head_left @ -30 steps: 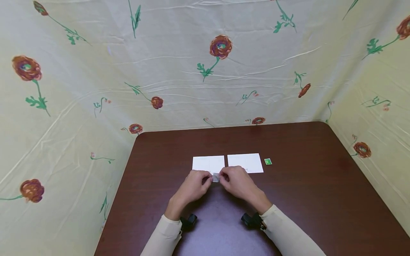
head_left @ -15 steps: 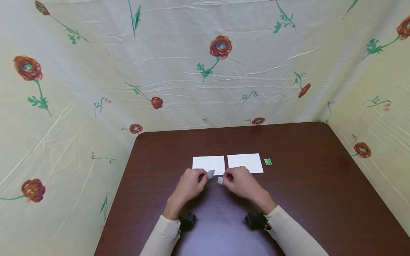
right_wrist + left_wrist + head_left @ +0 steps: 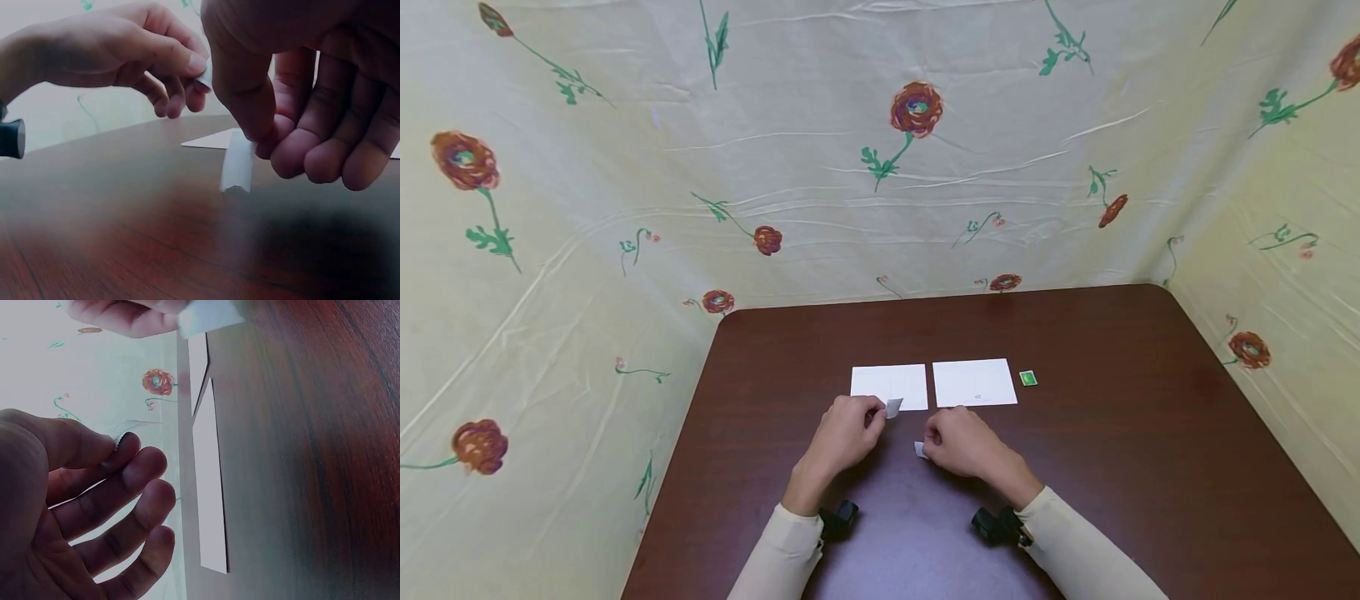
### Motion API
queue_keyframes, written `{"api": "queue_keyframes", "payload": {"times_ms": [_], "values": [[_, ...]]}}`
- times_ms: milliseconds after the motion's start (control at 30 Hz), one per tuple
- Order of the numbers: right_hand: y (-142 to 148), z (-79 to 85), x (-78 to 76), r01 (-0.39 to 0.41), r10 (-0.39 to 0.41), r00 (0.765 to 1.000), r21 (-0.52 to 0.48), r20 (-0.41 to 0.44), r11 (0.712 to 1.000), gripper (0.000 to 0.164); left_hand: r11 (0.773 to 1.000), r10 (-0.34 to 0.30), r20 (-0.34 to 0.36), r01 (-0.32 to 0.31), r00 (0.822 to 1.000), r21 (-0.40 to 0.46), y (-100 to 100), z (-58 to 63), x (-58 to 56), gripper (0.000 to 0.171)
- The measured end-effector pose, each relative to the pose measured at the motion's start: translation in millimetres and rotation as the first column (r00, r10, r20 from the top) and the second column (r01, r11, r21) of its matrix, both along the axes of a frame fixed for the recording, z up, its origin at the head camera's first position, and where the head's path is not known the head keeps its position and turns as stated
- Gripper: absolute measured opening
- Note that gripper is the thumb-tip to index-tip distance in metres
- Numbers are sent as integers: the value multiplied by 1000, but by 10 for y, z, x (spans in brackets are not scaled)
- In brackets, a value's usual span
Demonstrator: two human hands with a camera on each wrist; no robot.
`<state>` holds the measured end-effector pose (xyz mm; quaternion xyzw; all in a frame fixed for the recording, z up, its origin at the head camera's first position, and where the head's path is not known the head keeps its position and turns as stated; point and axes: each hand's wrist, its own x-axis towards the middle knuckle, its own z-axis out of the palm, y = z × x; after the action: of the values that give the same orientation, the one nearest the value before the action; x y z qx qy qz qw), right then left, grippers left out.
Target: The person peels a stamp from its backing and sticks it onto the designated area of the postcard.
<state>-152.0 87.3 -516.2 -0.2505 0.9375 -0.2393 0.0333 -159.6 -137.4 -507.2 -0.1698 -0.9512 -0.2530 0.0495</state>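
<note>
Okay, head view first: we've got our left hand (image 3: 846, 431) pinching a small pale piece (image 3: 893, 407) that's tilted up and pokes out toward the worktop's right edge, overlapping the near edge of the left card (image 3: 887, 383) from this angle. Our right hand (image 3: 967, 443) pinches a small white slip (image 3: 920, 449) whose visible end points toward the worktop's left edge, a bit closer to us than the cards. Left card and right card (image 3: 975, 381) lie side by side, long axes roughly along the far edge of the worktop (image 3: 1112, 467). The little green stamp (image 3: 1027, 378) sits just beside the right card, on the side toward the worktop's right edge.

Left wrist view: thumb and index are closed together on the pale piece, the other three fingers loosely bent and spread. We see the piece almost edge-on, slightly curved, with a toothed edge, so its long axis is anyone's guess. Our other hand's slip is blurry up top.

Right wrist view: thumb and index meet on the slip's upper end, remaining fingers curled and holding nothing. Here the slip looks longer than wide, long axis steep, free end pointing down toward the worktop.
</note>
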Motion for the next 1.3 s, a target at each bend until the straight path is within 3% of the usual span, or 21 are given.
{"api": "queue_keyframes", "payload": {"times_ms": [400, 667, 867, 1300], "values": [[17, 1, 0, 6, -6, 1000, 30, -6, 1000, 16, 1000, 4, -4, -4, 1000, 4, 11, -2, -5, 10], [9, 79, -62, -23, 21, 993, -13, -116, 1000, 16, 1000, -1, 15, 1, 1000, -1, 43, -5, -5, 11], [-42, 169, -89, -39, 27, 989, -80, -145, 996, 6, 998, -62, 24, 61, 998, 19, 79, -6, 9, 11], [-115, 200, -80, -83, 62, 986, -133, -152, 988, 7, 982, -178, 45, 174, 983, 78, 115, 0, 39, 15]]}}
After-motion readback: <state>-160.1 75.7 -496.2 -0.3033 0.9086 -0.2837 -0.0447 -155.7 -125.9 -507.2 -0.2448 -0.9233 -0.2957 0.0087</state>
